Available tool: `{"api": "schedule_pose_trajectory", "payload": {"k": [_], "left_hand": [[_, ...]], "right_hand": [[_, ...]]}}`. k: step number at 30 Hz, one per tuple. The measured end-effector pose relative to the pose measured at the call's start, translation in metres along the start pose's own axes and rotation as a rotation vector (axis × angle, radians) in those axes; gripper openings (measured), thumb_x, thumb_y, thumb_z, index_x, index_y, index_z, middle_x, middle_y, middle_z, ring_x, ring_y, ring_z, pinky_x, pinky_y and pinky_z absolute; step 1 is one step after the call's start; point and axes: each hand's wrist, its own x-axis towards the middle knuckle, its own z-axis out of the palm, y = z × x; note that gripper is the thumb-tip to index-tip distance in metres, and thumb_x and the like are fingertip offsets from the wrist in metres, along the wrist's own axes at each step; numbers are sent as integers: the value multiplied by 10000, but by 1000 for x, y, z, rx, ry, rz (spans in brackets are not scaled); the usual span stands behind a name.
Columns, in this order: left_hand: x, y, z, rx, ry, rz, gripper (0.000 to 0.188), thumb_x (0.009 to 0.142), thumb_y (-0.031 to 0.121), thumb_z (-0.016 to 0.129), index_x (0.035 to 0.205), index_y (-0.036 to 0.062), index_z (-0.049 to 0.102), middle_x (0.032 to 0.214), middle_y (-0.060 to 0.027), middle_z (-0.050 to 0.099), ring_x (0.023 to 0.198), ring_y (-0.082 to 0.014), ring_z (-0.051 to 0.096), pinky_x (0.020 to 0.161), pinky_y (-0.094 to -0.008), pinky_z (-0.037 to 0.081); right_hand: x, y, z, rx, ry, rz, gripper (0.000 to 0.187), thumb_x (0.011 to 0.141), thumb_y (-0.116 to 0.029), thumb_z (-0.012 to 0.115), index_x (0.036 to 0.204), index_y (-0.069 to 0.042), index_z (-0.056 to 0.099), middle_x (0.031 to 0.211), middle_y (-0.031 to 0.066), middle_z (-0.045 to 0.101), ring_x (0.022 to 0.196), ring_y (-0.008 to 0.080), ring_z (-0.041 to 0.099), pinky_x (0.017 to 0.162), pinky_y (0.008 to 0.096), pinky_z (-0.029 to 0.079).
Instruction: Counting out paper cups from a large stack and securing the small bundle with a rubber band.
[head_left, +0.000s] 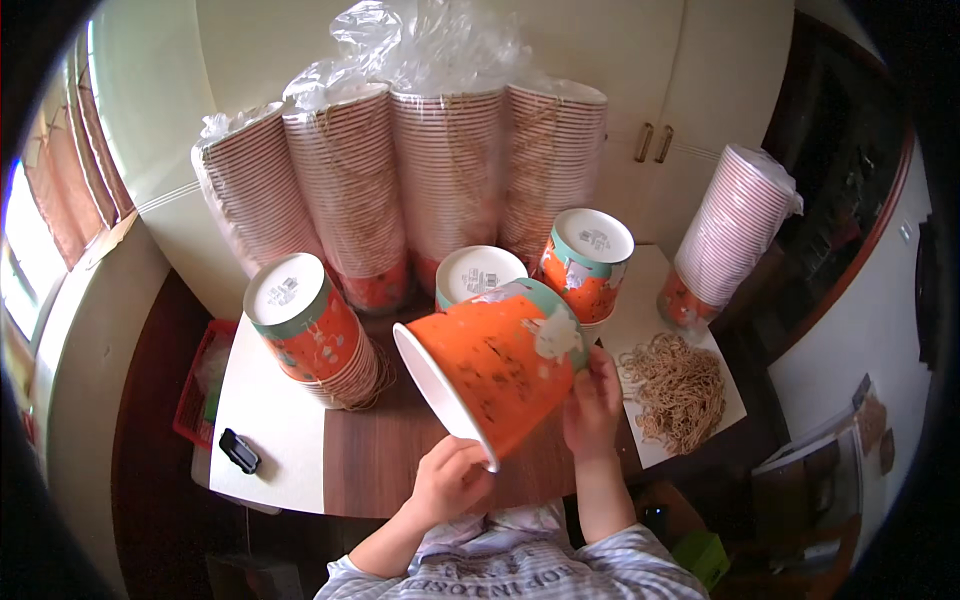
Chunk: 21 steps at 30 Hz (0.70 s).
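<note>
A large orange paper bucket (500,370) with a green band and a pale printed figure is held tilted above the table. Its white mouth faces lower left. My left hand (452,482) pinches the rim at its lower edge. Near the green base, my right hand (593,402) grips the bucket's side, its fingers partly hidden behind it. Behind the bucket, an upside-down paper bucket (480,272) is partly covered by it. Upside-down nested buckets stand in a stack to the left (312,335) and another to the right (588,265).
Tall plastic-wrapped bucket stacks (345,190) line the table's back; another wrapped stack (735,225) leans at right. Thin tan loops (680,395) lie heaped at the right. A small black tray (239,452) sits on the brown-and-white table (365,470) at left. A red basket (195,390) stands beyond.
</note>
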Motion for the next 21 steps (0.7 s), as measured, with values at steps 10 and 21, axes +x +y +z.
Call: {"api": "schedule_pose_trajectory", "payload": {"k": [10,21], "left_hand": [[-15,-1,-6,-1030,174,-816,123,805,28,590,924,1,571,817,-23,596,664,-63,554,537,-184,461],[-21,-5,-3,-910,111,-816,98,802,34,596,888,0,564,738,-27,596,594,-61,548,501,-191,455]], "right_hand": [[-37,-6,39,-1299,-406,-654,216,661,-126,679,859,-208,646,1089,48,505,1139,264,400,1018,458,182],[-39,3,36,-1212,-611,-518,146,664,-111,667,780,-148,587,933,-23,558,954,176,516,981,435,240]]}}
